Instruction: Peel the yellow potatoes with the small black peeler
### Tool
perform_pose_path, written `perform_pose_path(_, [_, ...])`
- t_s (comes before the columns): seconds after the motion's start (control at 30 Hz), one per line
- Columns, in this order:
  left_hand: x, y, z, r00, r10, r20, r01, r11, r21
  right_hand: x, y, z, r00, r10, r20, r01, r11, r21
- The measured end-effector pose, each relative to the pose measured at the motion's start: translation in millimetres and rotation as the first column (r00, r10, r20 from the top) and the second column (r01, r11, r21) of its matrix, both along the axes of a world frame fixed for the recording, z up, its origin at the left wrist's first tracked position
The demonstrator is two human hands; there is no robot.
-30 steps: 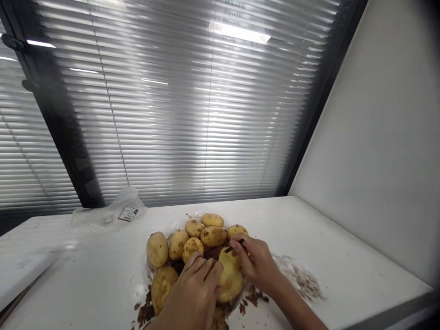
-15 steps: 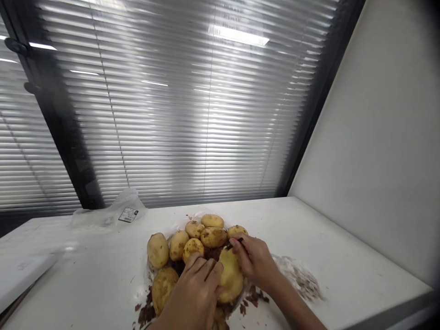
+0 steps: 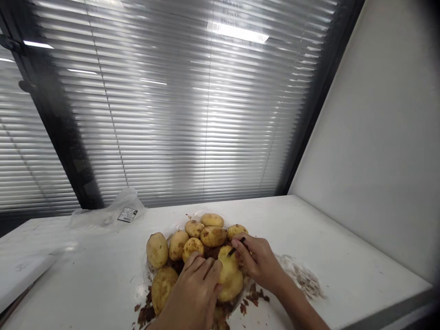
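Note:
A large potato (image 3: 231, 280), pale yellow with most of its skin gone, is gripped in my left hand (image 3: 201, 284), whose curled fingers press on its left side. My right hand (image 3: 259, 261) is closed around a slim black peeler (image 3: 237, 247). The peeler's dark end lies at the top of the potato. Most of the tool is hidden by my fingers. Several other potatoes, among them a tall one (image 3: 157, 250) and a speckled one (image 3: 213, 236), lie around my hands on a clear plastic sheet with brown peelings (image 3: 147, 314).
A crumpled clear bag (image 3: 110, 213) with a label lies at the back left of the white table (image 3: 92, 275). Clear plastic with peelings (image 3: 304, 279) lies right of my right forearm. A white flat box (image 3: 24, 275) stands at the left edge; blinds and a wall enclose the table.
My right hand has shifted slightly right and the peeler shows more, angled against the potato's top. The potato has tilted a little; my left hand keeps its hold.

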State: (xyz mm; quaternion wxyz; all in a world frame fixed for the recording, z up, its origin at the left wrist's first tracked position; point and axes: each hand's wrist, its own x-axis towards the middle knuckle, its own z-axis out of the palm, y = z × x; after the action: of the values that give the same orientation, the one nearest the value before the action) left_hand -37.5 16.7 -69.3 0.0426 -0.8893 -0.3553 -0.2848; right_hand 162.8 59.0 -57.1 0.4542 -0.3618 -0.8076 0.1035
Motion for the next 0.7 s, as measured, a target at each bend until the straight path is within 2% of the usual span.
perform_pose_path(0.07, [-0.2,0.4,-0.5,1.0,0.006,0.007,-0.006,1.0,0.003,1.0,-0.2,1.2,0.998,-0.048,-0.043,0.05,0.998,0.038])
perform_pose_path(0.2, [0.5,-0.1,-0.4,1.0,0.008,0.012,-0.008,1.0,0.003,3.9,0.0,3.1,0.999,0.027,-0.046,-0.031,0.995,-0.094])
perform_pose_path(0.37, [0.9,0.3,0.1,1.0,-0.008,0.026,0.008,1.0,-0.004,6.3,-0.4,2.9,0.996,-0.043,-0.078,0.036,0.996,-0.085])
perform_pose_path(0.5, [-0.2,1.2,-0.7,1.0,-0.006,0.018,0.006,1.0,-0.003,8.1,-1.3,2.6,0.998,0.033,-0.059,-0.044,0.982,-0.182])
perform_pose_path(0.63, [0.0,1.1,-1.1,1.0,0.005,0.029,-0.005,1.0,-0.005,9.4,-0.7,1.7,0.996,-0.048,-0.079,0.038,0.992,-0.118])
perform_pose_path(0.7, [0.4,0.9,-0.6,0.999,0.009,0.039,-0.009,1.0,-0.004,10.0,-0.9,1.5,0.996,-0.008,-0.09,-0.008,0.984,-0.18])
